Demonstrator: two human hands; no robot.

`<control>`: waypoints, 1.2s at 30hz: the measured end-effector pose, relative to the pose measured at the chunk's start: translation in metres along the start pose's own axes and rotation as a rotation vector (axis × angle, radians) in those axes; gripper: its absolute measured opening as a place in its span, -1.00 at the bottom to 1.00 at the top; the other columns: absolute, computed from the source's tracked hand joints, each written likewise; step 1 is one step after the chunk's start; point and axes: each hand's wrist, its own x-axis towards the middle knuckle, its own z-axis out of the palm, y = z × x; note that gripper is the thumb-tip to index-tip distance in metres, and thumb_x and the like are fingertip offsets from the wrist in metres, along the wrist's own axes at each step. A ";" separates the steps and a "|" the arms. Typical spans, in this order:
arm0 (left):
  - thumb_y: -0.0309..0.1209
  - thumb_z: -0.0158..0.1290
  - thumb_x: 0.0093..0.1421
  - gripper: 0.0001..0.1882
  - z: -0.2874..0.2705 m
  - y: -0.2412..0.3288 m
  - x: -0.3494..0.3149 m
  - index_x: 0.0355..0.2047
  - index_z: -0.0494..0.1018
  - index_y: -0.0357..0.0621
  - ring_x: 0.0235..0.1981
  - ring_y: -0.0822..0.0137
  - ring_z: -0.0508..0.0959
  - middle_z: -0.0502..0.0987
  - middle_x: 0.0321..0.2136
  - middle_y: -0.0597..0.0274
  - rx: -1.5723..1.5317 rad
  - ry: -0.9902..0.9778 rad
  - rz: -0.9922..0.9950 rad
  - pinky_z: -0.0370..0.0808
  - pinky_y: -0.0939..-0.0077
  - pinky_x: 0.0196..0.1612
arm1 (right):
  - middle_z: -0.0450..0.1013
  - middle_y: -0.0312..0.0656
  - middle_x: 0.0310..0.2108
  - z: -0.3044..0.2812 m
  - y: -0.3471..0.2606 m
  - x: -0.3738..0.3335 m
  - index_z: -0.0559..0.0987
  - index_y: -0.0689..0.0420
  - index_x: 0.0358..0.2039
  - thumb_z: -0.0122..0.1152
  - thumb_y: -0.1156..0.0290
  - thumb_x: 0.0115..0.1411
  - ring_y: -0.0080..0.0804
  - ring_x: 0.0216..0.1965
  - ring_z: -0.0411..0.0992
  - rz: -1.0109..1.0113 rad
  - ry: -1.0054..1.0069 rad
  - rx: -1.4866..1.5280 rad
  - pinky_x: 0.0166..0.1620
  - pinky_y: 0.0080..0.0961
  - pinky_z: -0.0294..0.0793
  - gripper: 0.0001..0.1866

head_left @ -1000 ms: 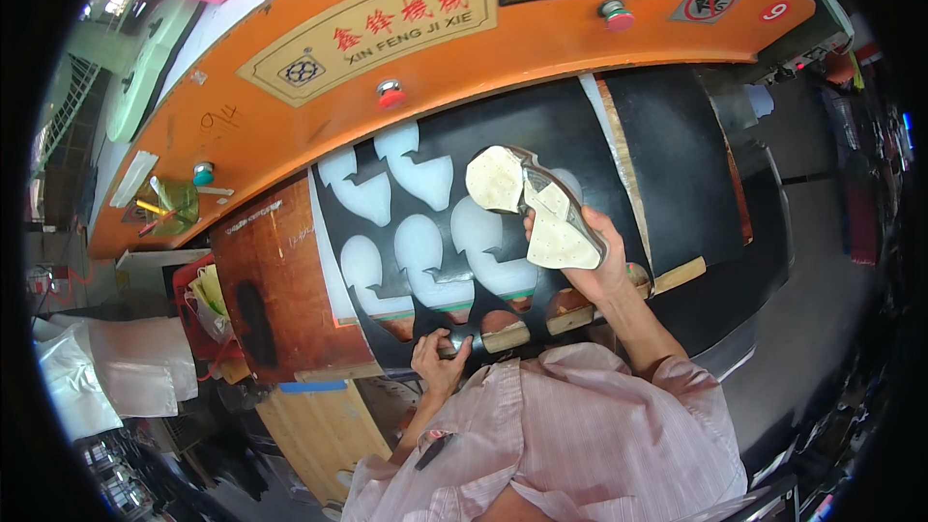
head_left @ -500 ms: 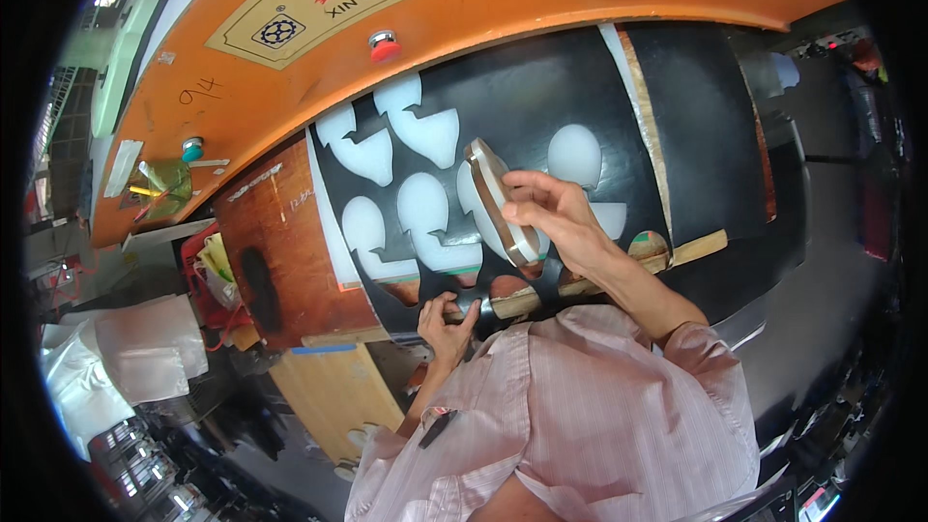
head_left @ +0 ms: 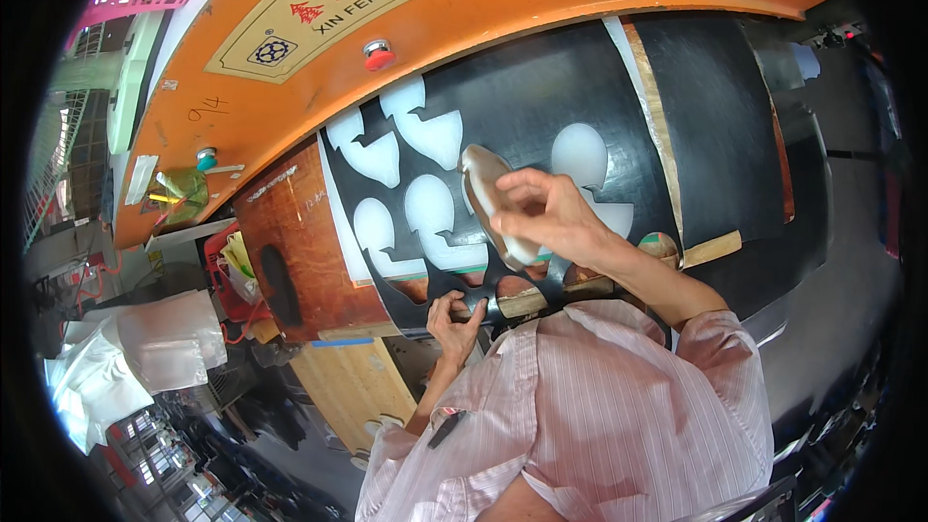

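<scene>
My right hand (head_left: pixel 556 217) grips a sole-shaped cutting die (head_left: pixel 491 198) with a pale rim and brown middle, thumb and fingers on its right side. The die is tilted and slightly blurred above a black sheet (head_left: pixel 522 77). Sole-shaped holes in this sheet show a white surface (head_left: pixel 430 208) beneath. One hole lies partly behind the die, another partly behind my right hand. At the sheet's near edge, my left hand (head_left: pixel 454 326) has its fingers and thumb closed on a narrow strip between cut-outs.
An orange machine beam (head_left: pixel 290 97) with red buttons (head_left: pixel 378 56) and a green button (head_left: pixel 206 159) spans the far side. Left of the sheet lies a worn brown board (head_left: pixel 309 261). Another dark sheet (head_left: pixel 720 126) lies to the right. Clear plastic bags (head_left: pixel 169 338) hang at lower left.
The die has turned in my right hand, and more of its brown face shows. My left hand stays at the sheet's edge. The whole view has shifted slightly.
</scene>
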 end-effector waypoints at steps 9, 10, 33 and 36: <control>-0.39 0.53 -0.11 -0.58 -0.001 -0.001 0.000 -0.26 0.60 -0.19 -0.48 0.23 0.50 0.50 -0.57 0.27 0.021 -0.013 -0.006 0.44 0.33 -0.32 | 0.44 0.09 0.03 0.007 0.072 -0.029 0.47 0.40 0.10 0.46 0.40 -0.09 -0.01 0.13 0.36 -0.419 -0.161 -1.145 0.22 -0.14 0.38 -0.29; -0.39 0.53 -0.11 -0.58 -0.002 -0.001 0.000 -0.26 0.60 -0.19 -0.48 0.22 0.50 0.50 -0.57 0.26 0.011 -0.018 -0.004 0.44 0.33 -0.32 | 0.41 0.06 0.09 0.002 0.077 -0.033 0.47 0.36 0.11 0.49 0.37 -0.04 -0.01 0.18 0.33 -0.464 -0.146 -1.113 0.25 -0.12 0.33 -0.31; -0.37 0.54 -0.10 -0.58 -0.001 -0.007 -0.001 -0.26 0.60 -0.15 -0.48 0.26 0.50 0.50 -0.56 0.30 0.005 -0.018 0.003 0.43 0.34 -0.32 | 0.23 0.07 0.28 0.000 0.114 -0.055 0.35 0.28 0.25 0.68 0.27 -0.15 0.15 0.28 0.23 -0.424 0.199 -0.952 0.30 0.03 0.30 -0.02; -0.45 0.53 -0.08 -0.57 -0.002 -0.007 -0.001 -0.23 0.58 -0.22 -0.47 0.33 0.49 0.49 -0.52 0.27 0.030 -0.034 0.034 0.44 0.43 -0.34 | 0.23 0.07 0.27 0.003 0.121 -0.054 0.35 0.27 0.25 0.68 0.27 -0.17 0.15 0.26 0.23 -0.446 0.238 -0.995 0.29 0.03 0.31 -0.02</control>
